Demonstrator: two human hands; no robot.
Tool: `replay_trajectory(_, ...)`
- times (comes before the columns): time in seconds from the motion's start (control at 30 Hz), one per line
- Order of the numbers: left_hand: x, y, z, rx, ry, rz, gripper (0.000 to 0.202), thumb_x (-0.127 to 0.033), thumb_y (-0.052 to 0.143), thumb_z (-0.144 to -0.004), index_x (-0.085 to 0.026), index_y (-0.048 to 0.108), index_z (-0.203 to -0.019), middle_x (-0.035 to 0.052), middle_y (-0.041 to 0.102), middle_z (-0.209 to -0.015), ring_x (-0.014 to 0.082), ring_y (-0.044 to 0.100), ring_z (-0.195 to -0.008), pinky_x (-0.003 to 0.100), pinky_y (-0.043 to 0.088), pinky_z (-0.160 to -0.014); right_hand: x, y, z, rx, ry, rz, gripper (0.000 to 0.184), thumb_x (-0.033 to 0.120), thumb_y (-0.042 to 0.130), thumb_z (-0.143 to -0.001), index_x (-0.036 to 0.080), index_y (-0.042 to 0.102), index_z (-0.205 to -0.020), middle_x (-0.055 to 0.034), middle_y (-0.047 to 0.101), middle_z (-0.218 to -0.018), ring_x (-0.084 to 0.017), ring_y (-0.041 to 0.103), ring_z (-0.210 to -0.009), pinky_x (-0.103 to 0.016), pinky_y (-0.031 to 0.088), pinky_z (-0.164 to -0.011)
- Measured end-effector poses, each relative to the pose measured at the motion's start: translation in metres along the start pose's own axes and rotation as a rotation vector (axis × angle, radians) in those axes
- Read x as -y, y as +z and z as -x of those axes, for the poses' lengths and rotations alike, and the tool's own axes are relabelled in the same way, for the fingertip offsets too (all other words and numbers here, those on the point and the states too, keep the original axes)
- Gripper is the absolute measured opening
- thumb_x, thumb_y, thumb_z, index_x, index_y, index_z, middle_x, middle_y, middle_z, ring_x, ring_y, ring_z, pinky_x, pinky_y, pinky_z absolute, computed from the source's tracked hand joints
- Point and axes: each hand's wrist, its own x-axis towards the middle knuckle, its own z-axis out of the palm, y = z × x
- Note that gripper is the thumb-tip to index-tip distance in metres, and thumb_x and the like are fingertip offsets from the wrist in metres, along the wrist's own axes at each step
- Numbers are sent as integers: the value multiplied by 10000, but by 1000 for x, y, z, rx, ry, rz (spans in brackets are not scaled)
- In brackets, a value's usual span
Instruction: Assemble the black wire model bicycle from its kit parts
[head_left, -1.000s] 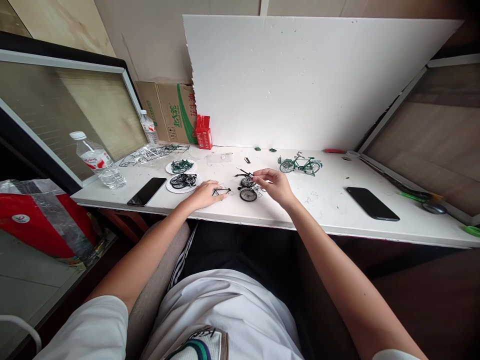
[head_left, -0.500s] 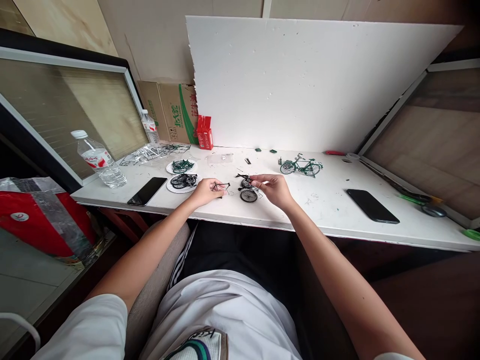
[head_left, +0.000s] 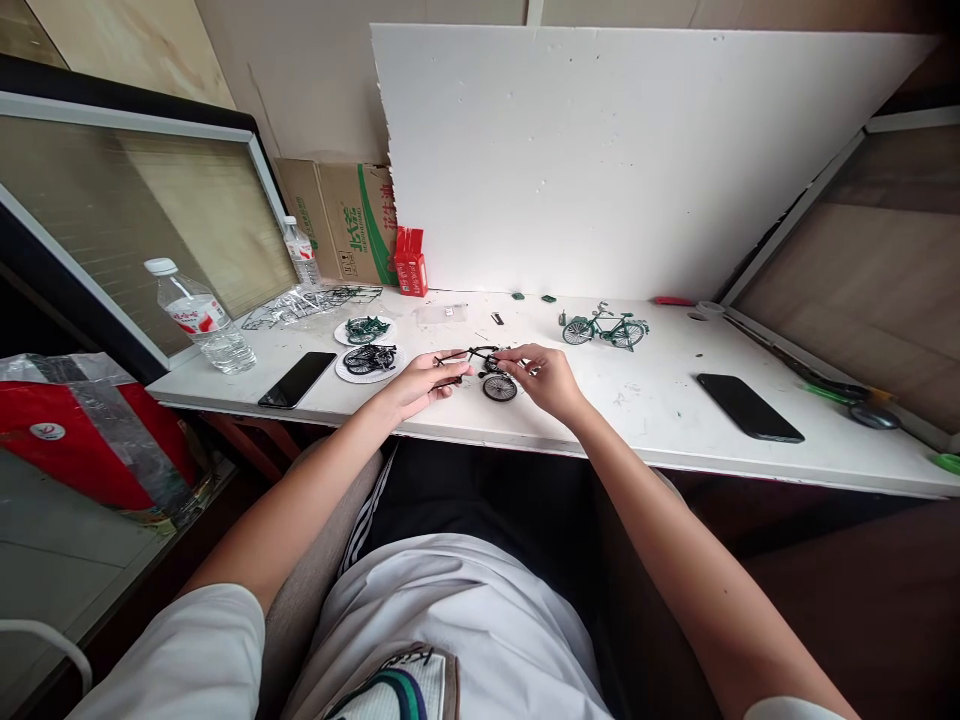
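Note:
My right hand (head_left: 551, 382) pinches the black model bicycle (head_left: 499, 386), whose spoked wheel shows below my fingertips. Much of the bicycle is hidden behind those fingers. Close on its left, my left hand (head_left: 421, 386) is closed on a thin black bicycle part (head_left: 450, 381), partly covered by my fingers. The part and the bicycle's near end are almost together; whether they touch I cannot tell. Left of my hands, more black bicycle parts (head_left: 367, 359) lie on a white plate (head_left: 340, 371). Behind it, green bicycle parts (head_left: 366, 330) lie on a second plate.
A green model bicycle (head_left: 606, 327) stands at the back right of the white table (head_left: 637, 420). Phones lie on the left (head_left: 298, 380) and right (head_left: 750, 407). A water bottle (head_left: 199, 318), a small red box (head_left: 410, 262) and a clear plastic piece (head_left: 441, 314) are also there.
My left hand has moved right with the thin black part, up close to the black model bicycle. My right hand keeps its grip in nearly the same place.

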Motion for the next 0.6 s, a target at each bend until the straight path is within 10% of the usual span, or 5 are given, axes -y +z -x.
replay_trajectory(0.6, 5, 2, -1, -30, 12, -85, 485, -314, 981, -709, -163, 783, -1126, 122, 783, -1064, 148, 669, -877, 247, 358, -624, -7, 2, 1, 22, -47, 90, 239, 386, 689, -1004, 244, 852, -1106, -85, 827, -1125, -272, 743, -998, -385, 595, -773)
